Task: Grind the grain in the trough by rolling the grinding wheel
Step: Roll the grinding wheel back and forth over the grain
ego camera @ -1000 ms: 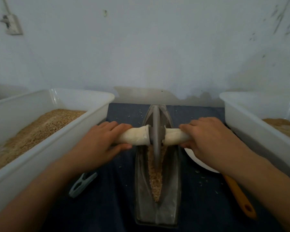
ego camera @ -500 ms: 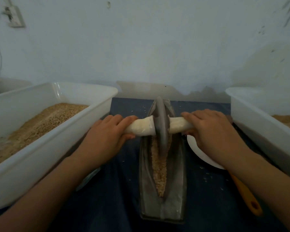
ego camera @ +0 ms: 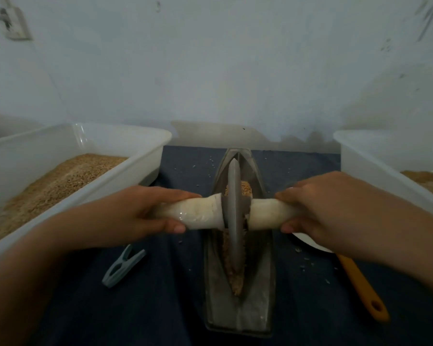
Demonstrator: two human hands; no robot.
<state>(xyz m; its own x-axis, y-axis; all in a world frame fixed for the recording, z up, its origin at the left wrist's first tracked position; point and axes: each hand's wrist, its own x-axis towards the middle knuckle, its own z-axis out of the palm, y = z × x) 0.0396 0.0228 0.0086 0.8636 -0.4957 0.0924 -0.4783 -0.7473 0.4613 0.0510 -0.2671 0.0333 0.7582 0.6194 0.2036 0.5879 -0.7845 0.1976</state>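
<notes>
Left side: a white tub of grain walls in the left hand; only a narrow strip of dark cloth lies between tub and trough.
Left strip: a grey clothes peg lies in it.
Right side: a second white tub stands close to the right hand.
Right strip: a white dish and an orange handle take up the cloth.
Far end: the wall closes it.

We see the boat-shaped grey metal trough lying lengthwise on the dark cloth, pointed end away. Tan grain fills its central groove. The thin grey grinding wheel stands upright on edge in the groove, its white-wrapped axle handle crossing the trough horizontally.
</notes>
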